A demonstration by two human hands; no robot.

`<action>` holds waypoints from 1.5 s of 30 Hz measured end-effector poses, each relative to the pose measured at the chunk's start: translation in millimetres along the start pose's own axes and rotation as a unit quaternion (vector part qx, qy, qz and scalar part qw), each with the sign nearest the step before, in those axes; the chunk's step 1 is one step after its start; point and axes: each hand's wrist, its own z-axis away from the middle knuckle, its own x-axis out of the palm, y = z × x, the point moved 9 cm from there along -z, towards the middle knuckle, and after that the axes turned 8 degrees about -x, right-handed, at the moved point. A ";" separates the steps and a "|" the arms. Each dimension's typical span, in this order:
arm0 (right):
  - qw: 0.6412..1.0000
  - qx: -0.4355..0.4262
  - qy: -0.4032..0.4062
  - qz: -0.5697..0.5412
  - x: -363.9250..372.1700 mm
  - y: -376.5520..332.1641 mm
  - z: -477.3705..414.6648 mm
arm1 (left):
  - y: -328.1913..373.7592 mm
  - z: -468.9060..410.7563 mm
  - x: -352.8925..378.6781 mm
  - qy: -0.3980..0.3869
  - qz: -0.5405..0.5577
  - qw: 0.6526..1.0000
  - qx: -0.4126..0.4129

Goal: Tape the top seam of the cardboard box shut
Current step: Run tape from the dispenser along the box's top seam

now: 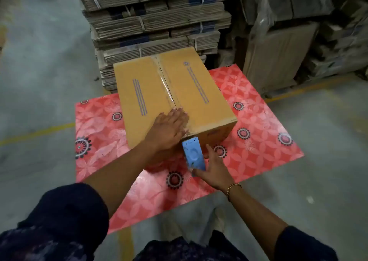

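Cardboard box (175, 93) sits closed on a red flower-patterned counter (258, 133), towards its far edge, with stacks of flattened cartons (155, 19) behind it. A strip of clear tape (166, 83) runs along the top seam from the far side towards the near one. The left hand (169, 129) lies flat and open on the lid at the near end of the seam, pressing the tape down. The right hand (212, 170) is closed around a blue tape dispenser (193, 154), whose toothed end touches the box's near face just under the top edge.

Likely risks from here: if the dispenser pulls away without a clean cut, the tape may stretch, tear raggedly, or peel back off the lid. If the left hand lifts early, the strip's end may spring loose. The cutter teeth sit close to the left hand, so a slip could nick it.
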 end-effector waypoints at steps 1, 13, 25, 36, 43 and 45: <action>1.000 -0.002 0.011 -0.003 4.1 -0.7 -1.7 | 1.7 -0.8 4.0 -0.001 -0.007 1.000 0.000; 0.987 0.001 0.146 -0.061 23.8 -11.6 4.0 | 0.0 -13.6 15.7 0.045 -0.036 0.998 -0.027; 0.981 -0.066 0.174 0.053 1.7 -40.6 31.5 | -4.8 -17.1 15.7 0.015 -0.013 1.000 -0.017; 0.986 -0.049 0.150 0.052 17.8 -17.0 73.2 | -6.2 -15.9 17.3 0.025 -0.021 0.999 -0.015; 0.986 -0.033 0.158 0.048 21.1 -8.7 87.2 | -3.5 -13.2 19.1 0.028 -0.024 0.999 -0.014; 0.987 -0.031 0.152 0.044 23.1 -7.8 84.5 | -3.1 -13.2 19.3 0.026 -0.026 0.999 -0.014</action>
